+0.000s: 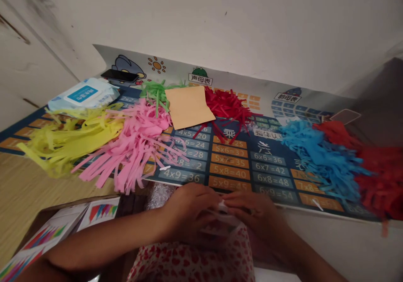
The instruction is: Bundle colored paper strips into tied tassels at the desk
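Across our work lies a dark blue printed paper mat with times tables (231,172), its far edge curling up against the wall. On it we have shredded, fringed heaps: yellow (91,139), pink (132,139), sky-blue (321,156), bright red (380,172), crimson (226,105) and green (155,92). They lie mostly by colour, probably so that each is easy to pick out. A tan paper square (189,107) rests between the green and crimson heaps; a pale blue wipes pack (83,93) and a flat black phone (119,75) sit at the back left, likely to leave the front free.

Our left hand (189,206) and right hand (261,214) meet at the near edge, holding a clear plastic piece with a white part (223,207) between them, above a heart-print cloth (189,265), perhaps for steadiness. Our fingers are bent and mostly pressed together on it; whether the thumbs pinch, we cannot tell. Blur and our hands hide its shape and contents, and the bright red heap is cut off at the right.
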A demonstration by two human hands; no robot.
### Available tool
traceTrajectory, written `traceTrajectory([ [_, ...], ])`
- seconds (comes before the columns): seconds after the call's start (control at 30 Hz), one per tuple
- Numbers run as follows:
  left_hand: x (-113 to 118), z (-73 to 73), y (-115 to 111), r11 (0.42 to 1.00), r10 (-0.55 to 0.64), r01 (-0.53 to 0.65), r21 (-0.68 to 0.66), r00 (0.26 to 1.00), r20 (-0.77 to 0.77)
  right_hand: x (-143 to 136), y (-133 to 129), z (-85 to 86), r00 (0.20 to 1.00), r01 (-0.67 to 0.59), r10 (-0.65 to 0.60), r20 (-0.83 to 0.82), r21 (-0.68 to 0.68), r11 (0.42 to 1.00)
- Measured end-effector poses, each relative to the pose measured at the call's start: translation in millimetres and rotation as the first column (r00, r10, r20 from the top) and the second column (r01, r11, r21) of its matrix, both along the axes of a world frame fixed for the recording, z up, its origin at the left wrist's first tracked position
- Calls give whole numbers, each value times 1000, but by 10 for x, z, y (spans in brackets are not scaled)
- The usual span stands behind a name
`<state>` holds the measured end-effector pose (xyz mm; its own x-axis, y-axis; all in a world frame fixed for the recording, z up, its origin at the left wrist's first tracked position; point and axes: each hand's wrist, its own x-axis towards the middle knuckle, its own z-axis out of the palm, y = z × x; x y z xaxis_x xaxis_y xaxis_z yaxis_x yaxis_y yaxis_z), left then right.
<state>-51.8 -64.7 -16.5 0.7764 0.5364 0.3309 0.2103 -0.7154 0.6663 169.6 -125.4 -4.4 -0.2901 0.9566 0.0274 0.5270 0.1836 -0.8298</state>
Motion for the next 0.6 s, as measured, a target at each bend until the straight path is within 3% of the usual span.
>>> traceTrajectory([
  [0.2, -7, -48, -33, 994, 32, -39, 106, 997, 72, 20, -90, 1, 998, 22, -21, -66, 26, 999],
  [0.43, -23, -165, -12, 980, 52, -78, 182, 988, 148, 84, -233, -261, 995, 88, -96, 21, 237, 968],
  [0.6, -11, -90, 26, 971, 27, -53, 232, 993, 112, 45, -222, -282, 992, 117, -123, 4, 275, 954],
])
